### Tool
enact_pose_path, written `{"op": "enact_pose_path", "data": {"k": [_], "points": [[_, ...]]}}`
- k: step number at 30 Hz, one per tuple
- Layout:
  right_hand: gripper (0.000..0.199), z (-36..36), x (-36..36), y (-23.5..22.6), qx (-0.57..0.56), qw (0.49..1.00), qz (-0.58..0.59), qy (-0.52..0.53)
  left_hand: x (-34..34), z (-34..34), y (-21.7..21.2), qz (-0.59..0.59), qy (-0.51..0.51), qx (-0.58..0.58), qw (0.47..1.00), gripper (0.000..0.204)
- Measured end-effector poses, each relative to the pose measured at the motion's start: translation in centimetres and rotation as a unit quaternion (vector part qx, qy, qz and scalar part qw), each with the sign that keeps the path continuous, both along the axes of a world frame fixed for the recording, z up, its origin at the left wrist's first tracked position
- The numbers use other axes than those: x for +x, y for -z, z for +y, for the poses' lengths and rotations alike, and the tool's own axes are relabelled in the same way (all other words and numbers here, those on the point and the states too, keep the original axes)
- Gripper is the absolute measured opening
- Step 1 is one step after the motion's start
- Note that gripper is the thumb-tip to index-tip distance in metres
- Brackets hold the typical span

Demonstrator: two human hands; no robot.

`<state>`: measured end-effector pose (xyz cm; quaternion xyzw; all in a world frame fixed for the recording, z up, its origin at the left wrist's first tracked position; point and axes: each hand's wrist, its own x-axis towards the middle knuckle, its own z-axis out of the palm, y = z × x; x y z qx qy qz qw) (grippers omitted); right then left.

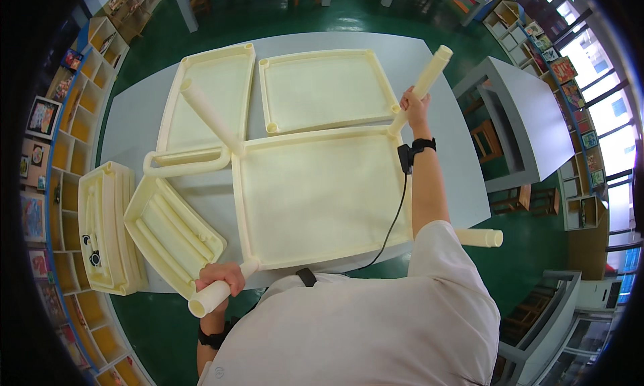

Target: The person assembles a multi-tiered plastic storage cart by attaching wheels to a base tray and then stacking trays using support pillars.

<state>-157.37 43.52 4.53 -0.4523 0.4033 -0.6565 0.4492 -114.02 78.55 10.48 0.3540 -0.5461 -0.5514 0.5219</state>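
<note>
A large cream plastic panel (315,198) lies flat on the grey table (134,118) with tube legs at its corners. My left hand (221,277) grips the cream leg tube (209,297) at the panel's near-left corner. My right hand (414,107) holds the leg tube (429,74) at the far-right corner. Another leg (208,118) rises from the far-left corner, and a fourth leg (479,238) sticks out at the near right. Both wrists carry black bands, with a cable running from the right one.
Two more cream panels (325,91) (211,97) lie at the back of the table. A curved cream bar (184,163) and stacked slatted cream parts (171,235) (107,228) sit at left. Shelves (74,118) line the left wall; a grey table (530,118) and wooden chairs stand at right.
</note>
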Motion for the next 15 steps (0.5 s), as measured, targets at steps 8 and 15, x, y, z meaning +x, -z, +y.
{"op": "enact_pose_path", "data": {"k": [8, 15], "points": [[0.007, 1.8, -1.1, 2.6, -0.067, 0.997, -0.016, 0.028, -0.3, -1.0, -0.3, -0.004, -0.003, 0.008, 1.000, 0.076], [0.006, 2.2, 0.3, 3.4, -0.124, 0.979, 0.029, 0.157, -0.5, -1.0, -1.0, 0.038, -0.036, 0.072, 0.996, 0.038]]}}
